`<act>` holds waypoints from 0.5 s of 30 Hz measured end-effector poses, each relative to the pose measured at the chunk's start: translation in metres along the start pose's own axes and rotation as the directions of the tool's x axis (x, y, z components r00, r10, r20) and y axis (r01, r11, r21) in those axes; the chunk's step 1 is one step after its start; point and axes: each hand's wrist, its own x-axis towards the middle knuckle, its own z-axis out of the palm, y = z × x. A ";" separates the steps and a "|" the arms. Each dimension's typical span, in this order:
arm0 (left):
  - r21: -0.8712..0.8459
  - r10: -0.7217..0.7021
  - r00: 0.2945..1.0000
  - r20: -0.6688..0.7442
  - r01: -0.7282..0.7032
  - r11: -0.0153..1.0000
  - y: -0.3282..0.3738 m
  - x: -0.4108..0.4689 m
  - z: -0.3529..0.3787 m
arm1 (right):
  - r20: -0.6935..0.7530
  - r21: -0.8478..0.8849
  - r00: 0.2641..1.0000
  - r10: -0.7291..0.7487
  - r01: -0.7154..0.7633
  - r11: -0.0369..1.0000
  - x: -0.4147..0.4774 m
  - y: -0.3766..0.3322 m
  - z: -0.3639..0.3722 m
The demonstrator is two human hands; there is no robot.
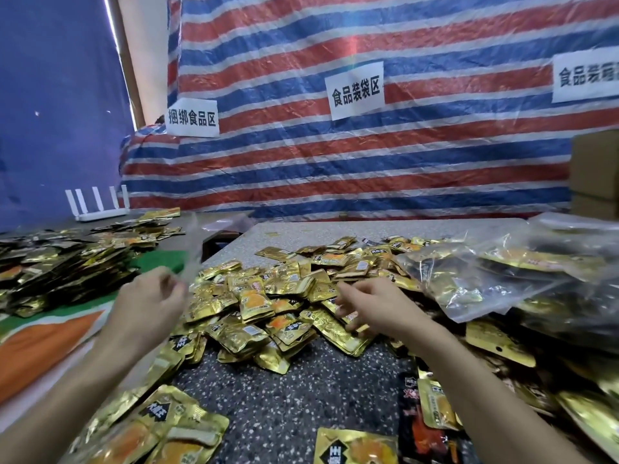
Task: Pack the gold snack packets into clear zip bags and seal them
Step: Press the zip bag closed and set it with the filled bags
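Note:
A heap of loose gold snack packets (268, 296) covers the middle of the speckled table (294, 396). My left hand (150, 296) is raised at the heap's left edge and pinches an empty clear zip bag (192, 249), which is blurred and stands upward from the fingers. My right hand (371, 303) reaches into the right side of the heap, fingers curled down onto gold packets; whether it grips one is unclear. Filled clear zip bags (502, 279) of gold packets lie stacked at the right.
Another pile of packets (67, 259) lies on a green and orange surface at the left, with a white router (100, 204) behind it. A striped tarp with paper signs hangs at the back. Cardboard boxes (596, 169) stand far right. More packets lie near the front edge.

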 end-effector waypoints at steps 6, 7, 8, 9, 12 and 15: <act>-0.389 0.554 0.816 0.166 -0.462 0.797 0.104 -0.033 0.033 | 0.101 0.510 0.994 0.038 -0.084 0.856 -0.023 -0.042 -0.030; -0.378 0.654 0.732 0.190 -0.560 0.737 0.112 -0.037 0.041 | 0.091 0.481 0.995 0.045 -0.083 0.873 -0.027 -0.045 -0.038; -0.366 0.730 0.652 0.205 -0.641 0.675 0.120 -0.040 0.049 | 0.072 0.427 0.996 0.051 -0.078 0.901 -0.030 -0.046 -0.045; -0.357 0.775 0.595 0.211 -0.691 0.628 0.126 -0.043 0.057 | 0.057 0.364 0.997 0.053 -0.070 0.929 -0.033 -0.047 -0.051; -0.417 0.788 0.571 0.228 -0.674 0.609 0.144 -0.045 0.071 | 0.043 0.274 0.998 0.046 -0.056 0.960 -0.041 -0.046 -0.066; -0.542 0.651 0.531 0.542 -0.371 0.754 0.158 -0.033 0.067 | 0.035 0.344 0.998 0.055 -0.064 0.937 -0.048 -0.049 -0.078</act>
